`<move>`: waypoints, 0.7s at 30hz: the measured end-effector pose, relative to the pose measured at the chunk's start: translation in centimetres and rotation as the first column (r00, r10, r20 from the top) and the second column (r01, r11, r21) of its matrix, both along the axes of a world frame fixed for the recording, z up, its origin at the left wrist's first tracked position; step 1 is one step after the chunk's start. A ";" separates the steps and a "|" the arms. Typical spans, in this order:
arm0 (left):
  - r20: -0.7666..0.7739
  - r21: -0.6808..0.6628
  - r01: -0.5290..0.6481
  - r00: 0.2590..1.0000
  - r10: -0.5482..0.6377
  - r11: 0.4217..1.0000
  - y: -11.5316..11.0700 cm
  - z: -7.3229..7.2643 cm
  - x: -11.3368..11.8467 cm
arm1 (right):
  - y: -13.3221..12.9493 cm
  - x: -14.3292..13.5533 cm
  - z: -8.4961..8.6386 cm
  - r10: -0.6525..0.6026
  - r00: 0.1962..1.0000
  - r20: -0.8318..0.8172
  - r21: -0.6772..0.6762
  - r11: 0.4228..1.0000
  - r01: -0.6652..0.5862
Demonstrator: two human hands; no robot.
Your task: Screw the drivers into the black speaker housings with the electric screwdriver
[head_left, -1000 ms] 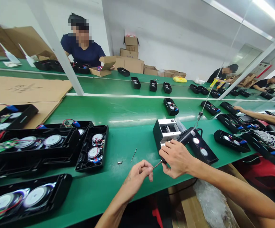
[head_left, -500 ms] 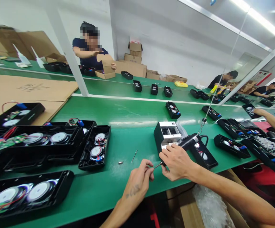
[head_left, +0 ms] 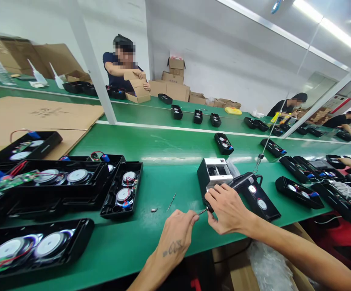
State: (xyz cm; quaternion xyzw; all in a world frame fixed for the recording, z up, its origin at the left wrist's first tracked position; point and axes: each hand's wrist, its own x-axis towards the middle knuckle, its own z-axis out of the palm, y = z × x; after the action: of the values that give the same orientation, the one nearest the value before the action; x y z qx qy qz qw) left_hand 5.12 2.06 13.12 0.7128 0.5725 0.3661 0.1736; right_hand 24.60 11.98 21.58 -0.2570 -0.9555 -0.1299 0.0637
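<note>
Your right hand (head_left: 228, 208) is gripping the driver (head_left: 242, 181), its fingers curling around the front end. Your left hand (head_left: 177, 232) is pinching the bit (head_left: 202, 211) between thumb and fingers, and the bit is pointing out from the driver's tip. The driver is slanting over the counter (head_left: 160, 176), just beside the metal box (head_left: 218, 167), with a wire (head_left: 272, 117) reaching down to its back end. A black casing (head_left: 268, 205) is lying beneath and right of it. Near your left hand, a thin rod (head_left: 172, 201) and a small metal piece (head_left: 154, 210) are resting on the counter.
</note>
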 end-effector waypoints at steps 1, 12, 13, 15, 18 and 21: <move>0.027 -0.050 0.018 1.000 -0.016 0.999 0.0 0.3 0.0 | 0.0 0.0 0.0 0.008 1.000 -0.001 0.004 1.000 -0.008; -0.119 0.243 0.012 0.993 0.018 0.970 1.3 -0.1 1.1 | 0.4 -0.3 0.7 0.003 0.996 0.088 -0.094 0.996 0.006; -0.146 0.282 0.004 0.989 0.038 0.959 1.2 -0.4 1.2 | 0.4 -0.3 0.8 -0.005 0.995 0.103 -0.107 0.994 0.016; -0.185 0.328 0.002 0.981 0.062 0.945 1.1 -0.6 1.3 | 0.3 -0.4 1.0 -0.012 0.991 0.131 -0.126 0.992 0.029; -0.207 0.301 0.012 0.977 0.052 0.954 1.0 -0.6 1.5 | 0.3 -0.6 1.4 -0.019 0.986 0.168 -0.154 0.987 0.045; -0.166 0.209 0.012 0.986 0.023 0.978 1.2 -0.8 1.7 | 0.3 -0.7 1.5 -0.023 0.982 0.185 -0.167 0.984 0.054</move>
State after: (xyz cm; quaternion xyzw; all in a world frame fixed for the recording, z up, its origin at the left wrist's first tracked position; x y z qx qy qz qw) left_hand 6.84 3.25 12.32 0.7539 0.5452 0.3635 0.0478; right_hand 23.92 12.27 23.10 -0.2671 -0.9598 -0.0714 -0.0489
